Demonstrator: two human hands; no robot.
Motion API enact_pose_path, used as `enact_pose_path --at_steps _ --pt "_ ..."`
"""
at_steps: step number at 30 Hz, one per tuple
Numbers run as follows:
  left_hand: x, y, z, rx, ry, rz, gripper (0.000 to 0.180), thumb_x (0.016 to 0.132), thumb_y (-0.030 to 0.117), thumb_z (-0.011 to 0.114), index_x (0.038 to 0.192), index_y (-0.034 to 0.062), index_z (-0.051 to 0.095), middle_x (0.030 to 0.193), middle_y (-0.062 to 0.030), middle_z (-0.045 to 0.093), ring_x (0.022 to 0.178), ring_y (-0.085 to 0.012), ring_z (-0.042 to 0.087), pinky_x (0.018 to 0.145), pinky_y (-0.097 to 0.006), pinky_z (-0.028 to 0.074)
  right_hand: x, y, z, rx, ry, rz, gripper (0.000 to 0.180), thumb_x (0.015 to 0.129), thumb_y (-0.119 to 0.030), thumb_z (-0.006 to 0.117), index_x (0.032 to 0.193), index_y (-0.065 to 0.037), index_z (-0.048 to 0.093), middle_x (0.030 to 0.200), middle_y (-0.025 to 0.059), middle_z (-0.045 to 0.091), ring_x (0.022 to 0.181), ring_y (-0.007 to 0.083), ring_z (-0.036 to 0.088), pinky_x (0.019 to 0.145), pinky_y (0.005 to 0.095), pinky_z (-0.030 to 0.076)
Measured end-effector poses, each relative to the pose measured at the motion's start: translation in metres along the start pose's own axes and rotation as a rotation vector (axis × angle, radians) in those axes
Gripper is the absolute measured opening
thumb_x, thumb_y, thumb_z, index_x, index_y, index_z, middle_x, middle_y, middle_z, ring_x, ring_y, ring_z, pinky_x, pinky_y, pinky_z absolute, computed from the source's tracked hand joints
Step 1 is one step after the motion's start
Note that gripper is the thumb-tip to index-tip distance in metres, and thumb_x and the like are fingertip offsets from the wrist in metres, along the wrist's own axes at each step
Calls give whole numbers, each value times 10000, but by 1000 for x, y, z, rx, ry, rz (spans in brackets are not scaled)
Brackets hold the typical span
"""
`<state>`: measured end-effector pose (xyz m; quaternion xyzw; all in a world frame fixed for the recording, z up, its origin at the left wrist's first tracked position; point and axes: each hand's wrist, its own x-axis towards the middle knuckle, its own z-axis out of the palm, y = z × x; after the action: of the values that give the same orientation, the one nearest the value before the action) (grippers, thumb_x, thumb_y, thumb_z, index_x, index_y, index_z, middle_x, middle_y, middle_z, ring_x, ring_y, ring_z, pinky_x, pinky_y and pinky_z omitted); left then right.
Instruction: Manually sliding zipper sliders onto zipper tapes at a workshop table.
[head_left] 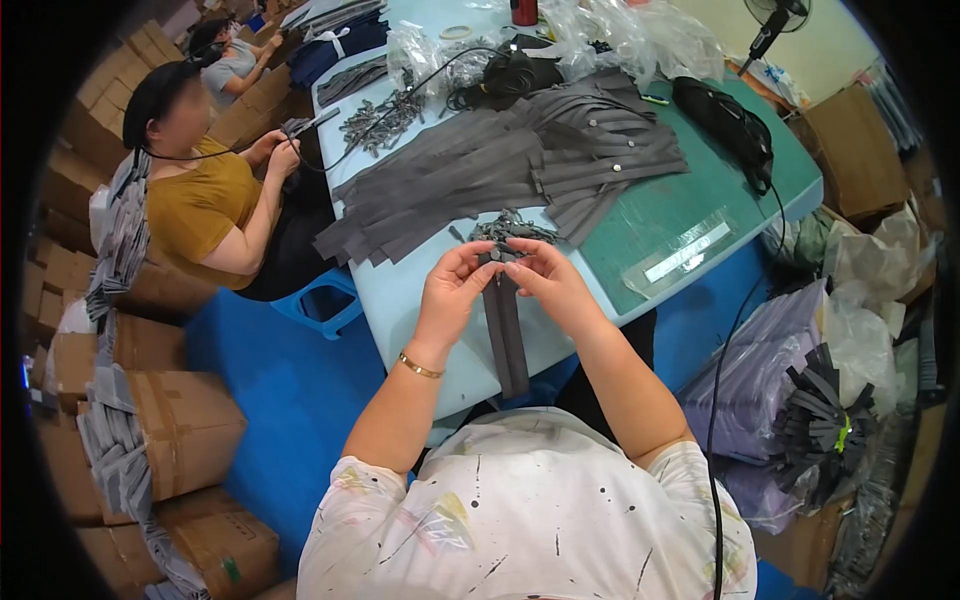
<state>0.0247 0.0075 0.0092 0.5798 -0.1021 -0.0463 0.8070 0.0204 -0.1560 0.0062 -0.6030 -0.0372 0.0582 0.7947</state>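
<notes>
The grey strap [508,335] is a narrow, flat band of dark grey fabric, doubled so two layers hang side by side. Its long axis runs nearly vertical in the view, the top end at the hands and the free end pointing down toward the person. It hangs over the near edge of the pale blue table [400,300]. The left hand [452,290] and the right hand [545,275] both pinch its top end with pressed fingertips, just before a small heap of metal clips [508,228].

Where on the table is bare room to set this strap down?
Bare green tabletop lies between the grey strap pile and the right edge, around the clear flat packet. A pale strip under your left hand is free. The far end is crowded with bags.
</notes>
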Motion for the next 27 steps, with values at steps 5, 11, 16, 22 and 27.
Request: enact_pose_path --at_steps 5,11,16,22,27 --pt "8 10 -10 -35 128 36 222 856 14 582 1075 -3 559 964 -61 616 888 -110 583 777 -219 467 18 3 16 221 -6 63 294 802 -107 681 1063 -21 580 789 -28 571 704 35 521 607 174 422" --pt "42 55 -21 -4 315 95 198 844 13 592 1040 -11 577 924 -57 627 837 -109 594 772 -215 463 56 1 47 118 136 -172 156 805 -66 664 958 -38 657 764 -39 576 669 26 523 563 166 405" --pt "59 23 -42 97 245 45 193 843 20 595 1036 5 587 890 -36 620 814 -88 590 650 -184 429 86 12 53 -181 125 -387 122 810 -59 652 921 -12 665 796 15 643 677 44 557 604 199 455" --pt "50 0 -57 -14 281 36 213 869 39 573 1083 37 578 941 1 594 871 -78 556 723 -193 431 90 13 48 -119 -55 -206 102 796 -53 658 879 3 636 758 12 641 683 50 574 609 203 465" --pt "44 -1 -50 -46 270 28 192 859 26 583 1050 30 603 892 11 594 797 -59 536 728 -178 430 87 17 44 -119 -77 -129 104 778 -65 677 842 2 629 753 22 650 685 48 580 618 203 469"
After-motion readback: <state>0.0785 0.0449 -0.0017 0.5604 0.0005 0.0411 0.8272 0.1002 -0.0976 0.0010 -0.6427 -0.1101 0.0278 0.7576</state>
